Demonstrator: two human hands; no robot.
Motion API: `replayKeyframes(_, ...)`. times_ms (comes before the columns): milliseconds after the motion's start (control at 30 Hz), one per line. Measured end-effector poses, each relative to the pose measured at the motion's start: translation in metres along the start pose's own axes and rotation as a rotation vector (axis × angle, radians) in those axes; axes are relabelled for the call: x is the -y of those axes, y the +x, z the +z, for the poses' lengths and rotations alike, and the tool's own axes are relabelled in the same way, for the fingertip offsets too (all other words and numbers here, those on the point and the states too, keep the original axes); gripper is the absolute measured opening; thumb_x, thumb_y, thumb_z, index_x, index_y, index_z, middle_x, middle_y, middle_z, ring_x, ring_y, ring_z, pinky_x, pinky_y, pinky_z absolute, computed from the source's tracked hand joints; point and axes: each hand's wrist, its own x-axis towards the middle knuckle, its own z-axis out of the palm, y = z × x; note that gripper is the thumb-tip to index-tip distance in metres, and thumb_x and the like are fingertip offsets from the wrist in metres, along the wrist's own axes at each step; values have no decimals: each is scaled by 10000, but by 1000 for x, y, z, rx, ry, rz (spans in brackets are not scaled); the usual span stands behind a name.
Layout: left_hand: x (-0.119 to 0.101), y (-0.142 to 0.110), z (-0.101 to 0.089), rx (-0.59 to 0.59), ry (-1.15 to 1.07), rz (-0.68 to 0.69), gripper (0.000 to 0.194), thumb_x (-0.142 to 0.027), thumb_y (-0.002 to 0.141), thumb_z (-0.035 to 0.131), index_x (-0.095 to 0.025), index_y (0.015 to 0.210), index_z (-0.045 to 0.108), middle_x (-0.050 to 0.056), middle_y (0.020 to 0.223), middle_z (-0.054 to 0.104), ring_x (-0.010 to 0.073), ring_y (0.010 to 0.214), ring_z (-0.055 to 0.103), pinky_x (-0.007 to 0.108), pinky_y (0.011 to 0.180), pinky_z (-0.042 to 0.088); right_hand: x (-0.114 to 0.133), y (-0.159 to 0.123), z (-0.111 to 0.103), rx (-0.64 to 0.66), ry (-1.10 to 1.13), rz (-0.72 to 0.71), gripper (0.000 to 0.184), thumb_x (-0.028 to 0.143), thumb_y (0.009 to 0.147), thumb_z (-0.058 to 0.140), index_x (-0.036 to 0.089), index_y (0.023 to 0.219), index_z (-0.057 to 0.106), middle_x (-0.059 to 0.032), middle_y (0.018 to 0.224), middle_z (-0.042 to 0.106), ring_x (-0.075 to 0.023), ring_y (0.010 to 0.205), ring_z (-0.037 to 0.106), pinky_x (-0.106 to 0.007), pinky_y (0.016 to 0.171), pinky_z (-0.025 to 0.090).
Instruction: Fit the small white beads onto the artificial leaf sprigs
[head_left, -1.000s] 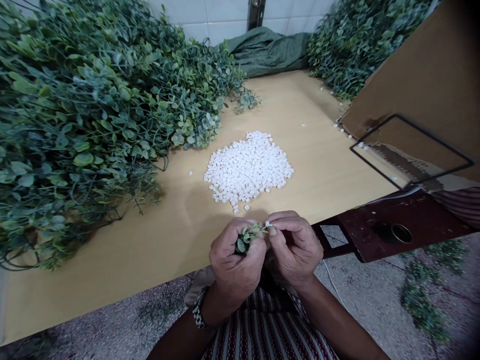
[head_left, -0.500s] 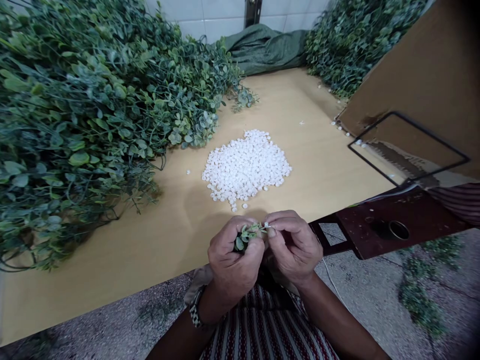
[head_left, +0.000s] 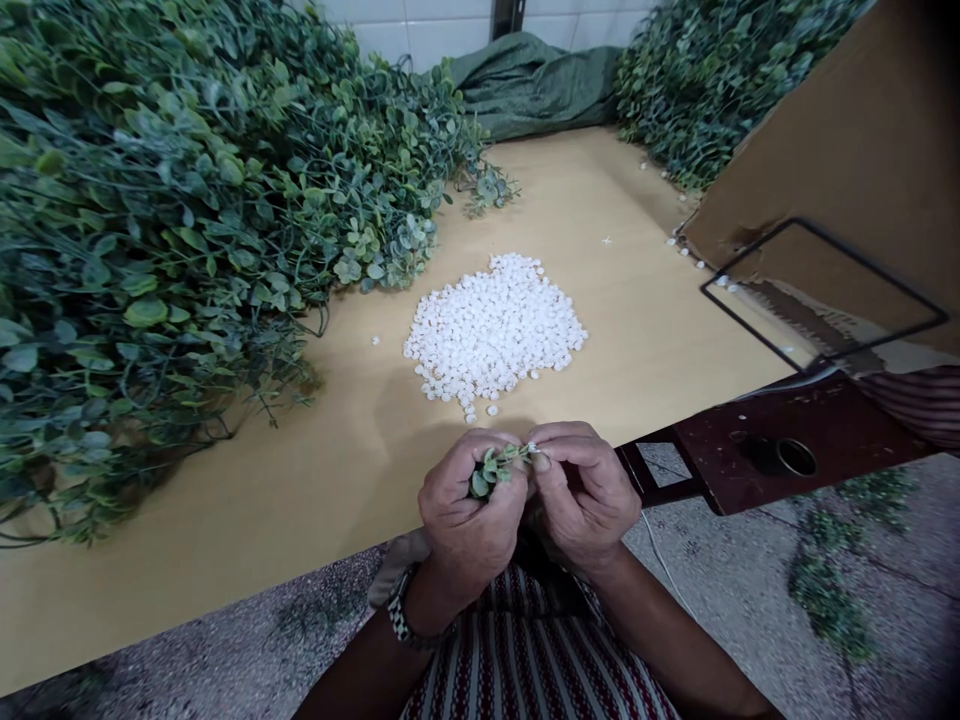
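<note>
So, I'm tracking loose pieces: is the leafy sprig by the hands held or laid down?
Held: the sprig pokes out of the left hand's grip, its stem pointing at the small white piece pinched by the right hand.

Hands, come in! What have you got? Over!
Left hand: gripping leafy sprig. Right hand: pinching small white piece at sprig's tip. White pile: on table beyond, apart from both hands.

Two hands (head_left: 474, 515), one wristwatch (head_left: 400, 612), one white heap (head_left: 495, 327)

On the counter (head_left: 622, 330) I see a pile of bits (head_left: 495, 330), foliage (head_left: 217, 200) to its left, cardboard (head_left: 847, 170) right, cloth (head_left: 536, 90) behind.
</note>
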Motion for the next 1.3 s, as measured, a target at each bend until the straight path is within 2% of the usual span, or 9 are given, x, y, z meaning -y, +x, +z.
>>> replayKeyframes(467,1,2,1,8,-28,21,185,3,717,586,-178,695,614,-21,679,668,86,597,611,160,561,481,-4,2,0,6,25,-53,265,9,805,601,208,970,660,-39,833,682,-177,799,661,-334,670,566)
replayKeyframes(700,-3,3,2,33,-51,-112,136,-53,746,591,-167,673,612,-13,654,644,86,573,567,176,540,461,-8,1,0,1,-59,-138,290,16,801,608,216,1007,649,-41,838,688,-191,806,663,-349,675,573)
replayKeyframes(800,-2,3,2,63,-60,-188,104,-87,756,591,-166,697,622,-22,629,613,82,551,533,186,540,451,-7,3,-3,44,-104,-190,287,21,805,606,212,1016,644,-52,857,689,-195,823,662,-345,681,569)
replayKeyframes(867,0,2,2,89,-109,-239,87,-109,764,591,-169,708,618,-34,615,584,72,509,492,192,518,436,-5,6,-7,91,-78,-137,249,32,820,596,214,983,646,-48,848,681,-188,816,655,-333,683,559)
replayKeyframes(967,4,2,0,123,-243,-333,46,-130,747,610,-171,728,613,-37,640,580,58,453,453,198,466,409,-1,11,-14,154,34,60,157,87,860,584,219,919,645,-34,826,656,-168,790,639,-303,670,538)
replayKeyframes(1033,5,3,-1,140,-345,-403,37,-139,726,628,-170,739,614,-37,632,581,57,428,446,197,431,389,1,13,-17,159,112,167,108,133,875,586,221,909,638,-26,824,641,-157,775,629,-284,657,527)
replayKeyframes(1100,4,5,-2,163,-448,-465,41,-151,712,643,-170,733,613,-44,580,564,61,406,437,193,402,371,2,13,-18,153,156,213,93,158,876,594,224,928,633,-20,821,635,-149,762,623,-275,651,521)
replayKeyframes(1167,2,7,-2,181,-535,-506,51,-171,705,661,-168,711,611,-48,534,546,64,391,430,186,379,358,3,14,-19,166,143,196,109,158,871,601,223,950,638,-21,827,638,-148,763,622,-281,661,524)
replayKeyframes(1300,-1,11,-2,165,-616,-529,91,-191,682,711,-157,683,626,-35,544,565,63,392,445,179,365,373,7,17,-18,185,43,29,169,100,852,614,223,957,664,-31,834,665,-156,784,634,-300,677,533)
